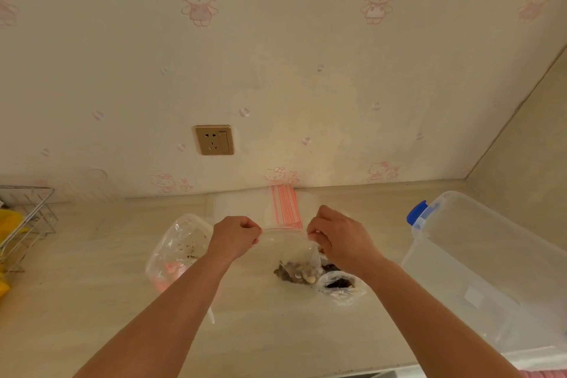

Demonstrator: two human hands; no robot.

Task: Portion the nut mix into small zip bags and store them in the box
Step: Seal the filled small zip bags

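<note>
A small clear zip bag with a red seal line hangs above the counter, nut mix gathered in its bottom. My left hand pinches the left end of its top edge. My right hand pinches the right end. Behind the hands lies a stack of flat zip bags with red stripes, against the wall. A clear plastic box with a blue latch stands open at the right. Below my right wrist sits a crumpled clear bag holding dark pieces.
A large clear bag with crumbs and something orange inside lies left of my left hand. A wire rack with yellow items stands at the far left. A gold wall socket is on the wall above the beige counter.
</note>
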